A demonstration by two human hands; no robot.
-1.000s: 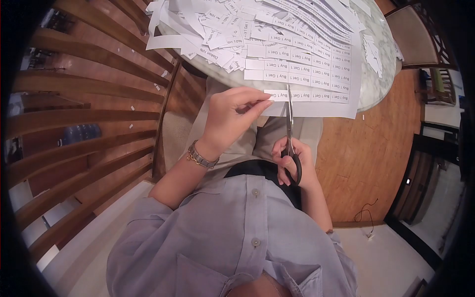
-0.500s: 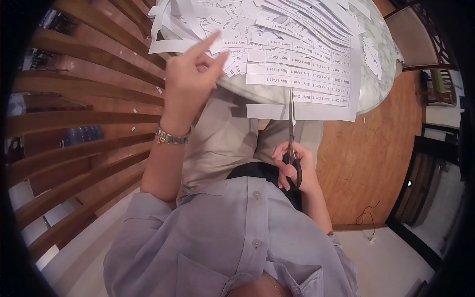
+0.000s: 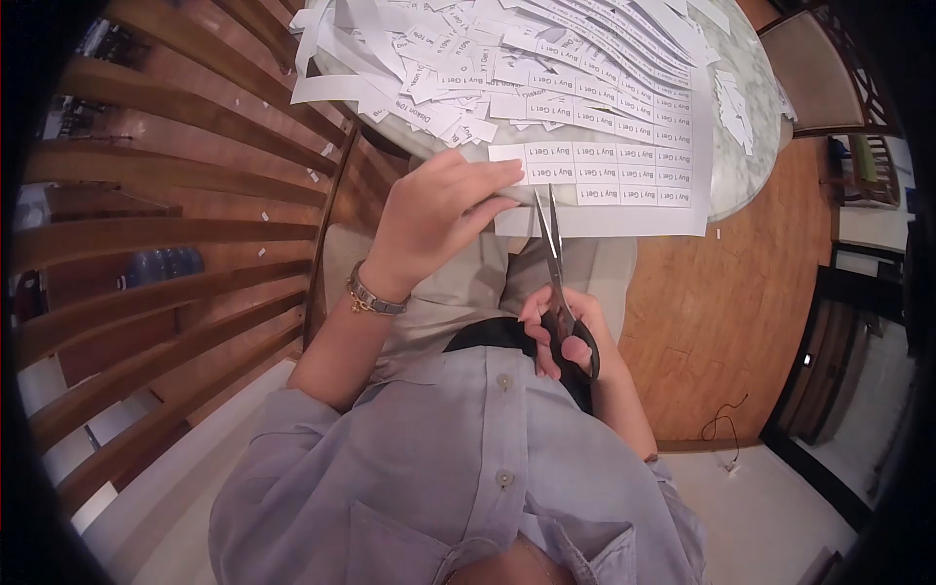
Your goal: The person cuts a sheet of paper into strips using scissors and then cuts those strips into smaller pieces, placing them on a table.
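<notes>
Scissors (image 3: 552,255), blades parted, sit gripped in the right hand (image 3: 564,343). The left hand (image 3: 437,210) pinches the coupon sheet (image 3: 624,185) taut, blades just beside its fingertips.

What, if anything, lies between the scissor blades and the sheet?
Nothing visible. The scissors, in the right hand, sit with blades open over the near edge of the sheet. The left hand pinches the sheet just left of the blades, not across them.

"Buy 1 Get 1" printed in each cell of the coupon sheet (image 3: 624,180), seen upside down, same words repeated on loose slips (image 3: 546,83) beyond it, "Diskon 10%" made out on one cut slip (image 3: 414,112), remaining print too small to read
</notes>
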